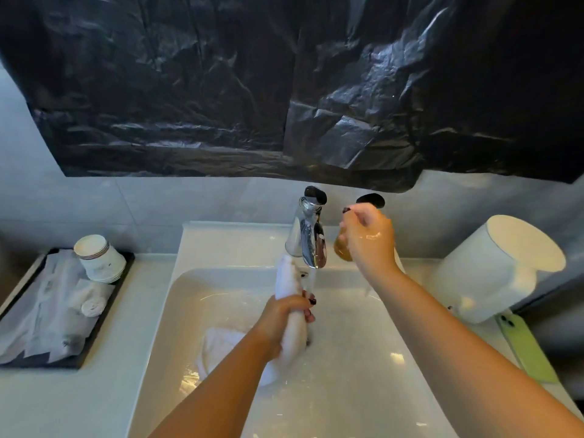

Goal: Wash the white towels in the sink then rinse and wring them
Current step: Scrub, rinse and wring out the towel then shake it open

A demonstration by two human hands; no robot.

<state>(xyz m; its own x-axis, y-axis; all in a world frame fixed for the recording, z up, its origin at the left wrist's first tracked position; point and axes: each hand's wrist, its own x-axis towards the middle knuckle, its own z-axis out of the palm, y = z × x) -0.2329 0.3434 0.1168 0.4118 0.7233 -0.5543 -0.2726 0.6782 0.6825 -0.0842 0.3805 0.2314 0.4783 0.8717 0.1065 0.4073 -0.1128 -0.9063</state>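
My left hand (289,314) grips a rolled white towel (286,276) upright in the white sink (363,374), just left of the chrome tap (311,238). Water runs from the tap beside the towel. A second white towel (221,343) lies crumpled on the sink floor, partly hidden by my left forearm. My wet right hand (368,240) is raised in front of an amber soap bottle (339,248), just below its black pump head (371,200). Its fingers are bent. I cannot tell whether they hold the bottle.
A black tray (104,314) on the left counter holds stacked paper cups (99,257) and wrapped packets. A white dispenser (496,267) and a green phone (524,349) sit on the right counter. Black plastic sheeting (284,90) covers the wall above.
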